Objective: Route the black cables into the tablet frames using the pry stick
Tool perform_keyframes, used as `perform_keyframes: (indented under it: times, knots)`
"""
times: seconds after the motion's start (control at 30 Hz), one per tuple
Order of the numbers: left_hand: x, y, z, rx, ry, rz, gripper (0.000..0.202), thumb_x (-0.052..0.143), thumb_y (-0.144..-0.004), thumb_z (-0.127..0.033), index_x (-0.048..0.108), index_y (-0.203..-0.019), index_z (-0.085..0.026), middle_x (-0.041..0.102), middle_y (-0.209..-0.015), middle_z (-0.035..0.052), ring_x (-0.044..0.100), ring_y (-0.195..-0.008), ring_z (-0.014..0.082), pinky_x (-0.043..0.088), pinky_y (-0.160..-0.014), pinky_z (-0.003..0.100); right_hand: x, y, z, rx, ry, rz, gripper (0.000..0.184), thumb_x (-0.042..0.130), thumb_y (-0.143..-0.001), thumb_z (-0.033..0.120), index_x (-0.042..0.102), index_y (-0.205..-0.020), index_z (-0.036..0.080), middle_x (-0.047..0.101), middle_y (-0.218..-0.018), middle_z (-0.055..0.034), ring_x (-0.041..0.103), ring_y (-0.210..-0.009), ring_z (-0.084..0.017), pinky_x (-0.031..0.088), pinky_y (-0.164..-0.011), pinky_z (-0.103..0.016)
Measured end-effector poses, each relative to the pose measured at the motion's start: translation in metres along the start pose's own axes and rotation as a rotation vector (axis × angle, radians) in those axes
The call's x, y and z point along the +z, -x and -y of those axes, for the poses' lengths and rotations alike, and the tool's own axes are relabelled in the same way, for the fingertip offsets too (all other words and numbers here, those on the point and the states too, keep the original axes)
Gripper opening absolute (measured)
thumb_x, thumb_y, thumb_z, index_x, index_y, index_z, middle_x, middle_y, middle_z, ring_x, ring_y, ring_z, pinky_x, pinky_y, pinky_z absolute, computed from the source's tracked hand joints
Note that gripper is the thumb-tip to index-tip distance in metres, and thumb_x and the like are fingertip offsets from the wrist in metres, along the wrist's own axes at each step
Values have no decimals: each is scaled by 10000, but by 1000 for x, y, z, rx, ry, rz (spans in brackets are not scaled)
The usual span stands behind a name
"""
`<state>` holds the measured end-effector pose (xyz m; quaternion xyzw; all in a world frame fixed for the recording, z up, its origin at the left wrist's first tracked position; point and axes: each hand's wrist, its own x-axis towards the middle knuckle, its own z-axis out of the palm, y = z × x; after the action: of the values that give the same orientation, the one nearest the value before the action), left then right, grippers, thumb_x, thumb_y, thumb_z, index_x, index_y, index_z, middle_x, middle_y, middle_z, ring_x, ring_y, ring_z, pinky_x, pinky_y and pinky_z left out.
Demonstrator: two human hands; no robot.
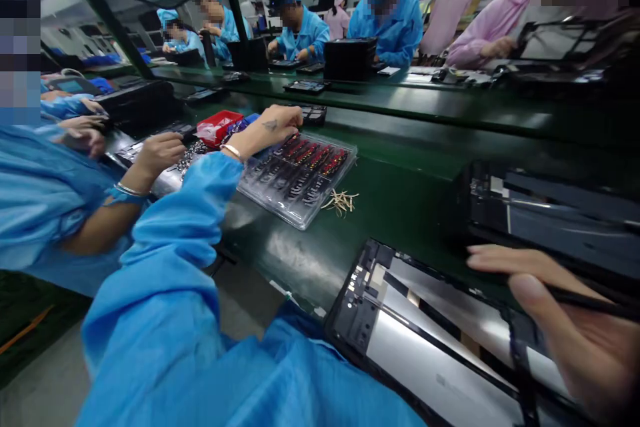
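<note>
My left hand (273, 125) reaches over the far edge of a clear plastic tray (300, 219). Its fingers are bent together in a pinch, and what lies between the tips is hidden. Rows of small black and red parts (333, 161) fill the tray's compartments. At the lower right, my right hand (575, 327) is blurred, with a thin dark stick-like tool (595, 301) between thumb and fingers. It hovers by an opened tablet (440, 367), whose silver batteries and black ribbon cables are exposed. The tablet lies tilted close to my body.
Right of it rests a stack of opened tablets (560, 207). Tan strips (341, 201) lie beside the tray. Behind it are a red bin (219, 127) and a black part (315, 115). A co-worker's hand (159, 159) works close on the left; others sit across the green bench (400, 187).
</note>
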<state>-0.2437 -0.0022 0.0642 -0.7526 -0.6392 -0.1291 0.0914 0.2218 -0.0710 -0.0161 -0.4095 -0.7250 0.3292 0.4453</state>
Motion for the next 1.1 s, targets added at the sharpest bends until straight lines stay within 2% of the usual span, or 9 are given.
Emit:
perform_keyframes:
  times: [0.1,0.2,0.3,0.37,0.43,0.8,0.9,1.0,1.1]
  knots:
    - [-13,22,-84,224,37,-77,255,409,-1022,-235,622,-1143,-166,649,-1132,77,584,-1058,205,454,-923,361,28,-6,31,283,-352,264,260,649,-881,531,752,-849,295,640,-701,-86,634,-675,-262,551,-630,-460]
    - [-12,50,-163,662,-151,-202,404,267,-1075,-233,669,-1108,-207,695,-1054,75,663,-993,211,532,-828,359,52,-10,46,483,-722,400,303,651,-913,490,709,-901,194,557,-727,-15,474,-592,-118,452,-549,-283]
    - [-2,67,-203,1186,-271,-499,255,470,-1039,-268,712,-1077,-196,732,-1034,46,699,-973,193,581,-782,299,58,-9,47,529,-861,368,312,706,-892,440,627,-772,164,488,-726,14,425,-634,-87,392,-567,-224]
    - [7,68,-211,1322,-250,-644,217,566,-1001,-296,727,-1065,-167,740,-1041,47,713,-968,195,604,-791,282,55,-6,45,550,-847,305,268,747,-867,391,631,-797,160,484,-742,22,417,-653,-77,370,-579,-207]
    - [14,65,-212,1354,-229,-672,217,587,-986,-293,734,-1059,-152,745,-1027,47,722,-948,192,618,-797,275,50,-3,45,544,-800,265,234,754,-865,370,655,-833,160,500,-748,23,417,-654,-71,354,-579,-201]
    - [24,69,-216,1394,-94,-543,189,560,-992,-230,731,-1040,-166,752,-1038,37,716,-942,169,604,-854,270,50,-7,38,440,-656,188,205,764,-837,343,700,-846,149,547,-663,29,457,-597,-70,361,-550,-210]
    - [24,69,-215,1157,47,-517,121,605,-970,-181,696,-1011,-113,745,-931,74,706,-846,179,593,-748,285,50,-8,37,347,-505,148,190,762,-819,326,709,-813,144,602,-688,13,492,-604,-84,380,-545,-221]
    - [21,69,-215,884,2,-495,95,632,-951,-161,667,-984,-79,712,-829,96,653,-705,185,546,-639,306,48,-8,37,191,-293,134,150,699,-868,288,733,-836,146,641,-705,3,528,-623,-99,411,-573,-237]
    - [20,70,-217,797,-66,-451,81,612,-961,-159,665,-941,-101,694,-806,75,618,-680,177,517,-627,295,47,-6,37,1,-74,103,135,639,-914,219,742,-863,148,672,-752,-6,566,-676,-108,421,-619,-245]
